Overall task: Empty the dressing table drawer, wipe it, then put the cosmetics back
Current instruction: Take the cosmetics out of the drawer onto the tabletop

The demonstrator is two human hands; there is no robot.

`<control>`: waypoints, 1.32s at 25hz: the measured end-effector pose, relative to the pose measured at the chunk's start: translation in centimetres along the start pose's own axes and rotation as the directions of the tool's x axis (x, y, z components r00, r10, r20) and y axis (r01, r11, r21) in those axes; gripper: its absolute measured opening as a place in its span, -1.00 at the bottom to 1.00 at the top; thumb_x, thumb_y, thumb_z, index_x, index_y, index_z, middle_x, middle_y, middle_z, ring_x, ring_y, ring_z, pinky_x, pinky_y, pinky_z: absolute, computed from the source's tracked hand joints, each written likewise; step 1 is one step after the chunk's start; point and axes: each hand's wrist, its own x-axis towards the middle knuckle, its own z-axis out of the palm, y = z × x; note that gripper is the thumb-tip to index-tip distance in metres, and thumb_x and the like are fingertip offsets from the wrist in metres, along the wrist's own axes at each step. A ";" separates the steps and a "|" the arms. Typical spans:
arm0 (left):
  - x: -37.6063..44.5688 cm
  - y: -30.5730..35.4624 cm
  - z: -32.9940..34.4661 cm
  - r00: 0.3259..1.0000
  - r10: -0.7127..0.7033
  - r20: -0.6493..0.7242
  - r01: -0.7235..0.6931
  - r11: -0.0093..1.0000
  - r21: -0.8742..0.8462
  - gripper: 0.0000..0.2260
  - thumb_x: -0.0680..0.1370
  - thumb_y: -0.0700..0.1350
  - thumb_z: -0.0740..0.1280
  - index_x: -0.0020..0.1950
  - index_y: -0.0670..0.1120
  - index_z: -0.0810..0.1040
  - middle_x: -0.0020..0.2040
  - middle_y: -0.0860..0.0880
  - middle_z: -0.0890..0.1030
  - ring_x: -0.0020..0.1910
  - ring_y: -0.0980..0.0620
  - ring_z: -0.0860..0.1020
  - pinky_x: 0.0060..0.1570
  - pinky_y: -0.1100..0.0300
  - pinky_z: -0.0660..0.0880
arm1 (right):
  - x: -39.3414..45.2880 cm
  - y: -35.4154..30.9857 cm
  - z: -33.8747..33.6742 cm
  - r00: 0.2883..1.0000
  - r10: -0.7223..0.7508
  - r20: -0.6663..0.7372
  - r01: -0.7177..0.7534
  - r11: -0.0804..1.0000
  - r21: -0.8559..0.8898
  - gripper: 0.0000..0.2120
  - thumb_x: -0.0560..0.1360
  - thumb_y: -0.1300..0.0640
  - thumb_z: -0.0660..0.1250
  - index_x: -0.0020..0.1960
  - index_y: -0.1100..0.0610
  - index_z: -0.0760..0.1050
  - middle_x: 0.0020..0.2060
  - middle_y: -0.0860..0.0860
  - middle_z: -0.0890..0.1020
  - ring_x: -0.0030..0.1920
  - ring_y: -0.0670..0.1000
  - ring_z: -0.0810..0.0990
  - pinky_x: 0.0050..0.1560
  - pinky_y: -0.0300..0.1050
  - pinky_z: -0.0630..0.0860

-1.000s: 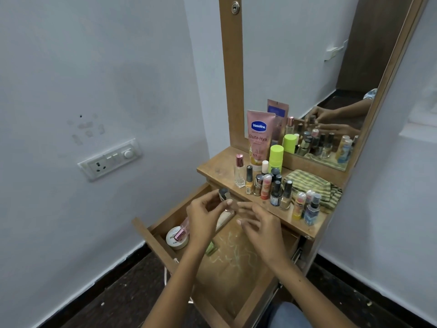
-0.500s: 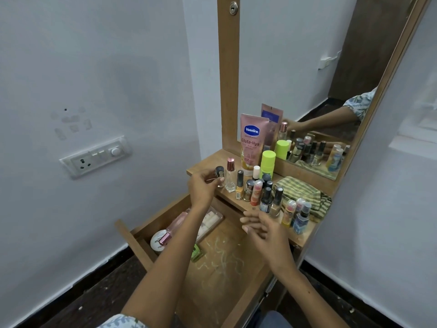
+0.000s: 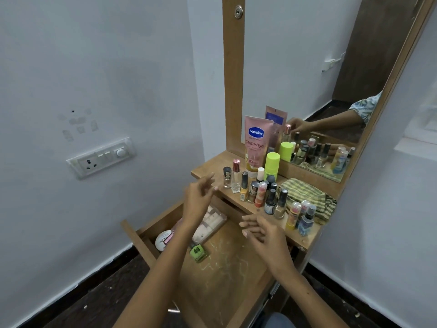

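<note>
both the left hand and the right hand are over the open drawer with fingers released, grasping nothing, near the small bottle on the desk.

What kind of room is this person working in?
Most likely a bedroom or dressing corner at home. A wooden dressing table with a tall mirror stands against the wall, its top crowded with nail polish bottles and a Vaseline lotion tube, with its drawer pulled open.
</note>
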 end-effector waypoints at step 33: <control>-8.6 -2.6 -5.4 0.997 -0.038 0.068 0.012 0.935 0.355 -0.94 0.41 -0.09 0.49 -0.19 -0.04 0.63 -0.33 0.09 0.60 -0.34 0.19 0.54 -0.36 0.37 0.43 | -0.8 2.1 5.6 0.959 -0.113 0.259 0.189 0.939 -0.288 -0.47 0.48 0.02 0.40 0.39 -0.01 0.30 0.29 -0.17 0.39 0.29 -0.21 0.35 0.24 -0.31 0.33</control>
